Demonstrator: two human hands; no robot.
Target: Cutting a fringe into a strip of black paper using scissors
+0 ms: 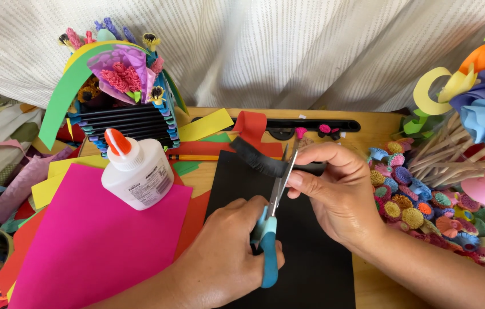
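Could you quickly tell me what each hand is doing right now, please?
Left hand: closed on the blue-handled scissors.
Right hand: pinching the fringed black paper strip.

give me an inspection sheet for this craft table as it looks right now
surface: wooden table, mostly covered by paper sheets
job's things: blue-handled scissors cutting into a fringed black paper strip, above a black paper sheet
clutter: white glue bottle with orange cap lying on a pink paper sheet; yellow, red and green scraps; pencil; pile of small rolled paper flowers
grippers: left hand works the scissors; right hand pinches the strip
cables: nothing seen
surroundings: white curtain behind; paper flower basket at left; large paper flowers on sticks at right
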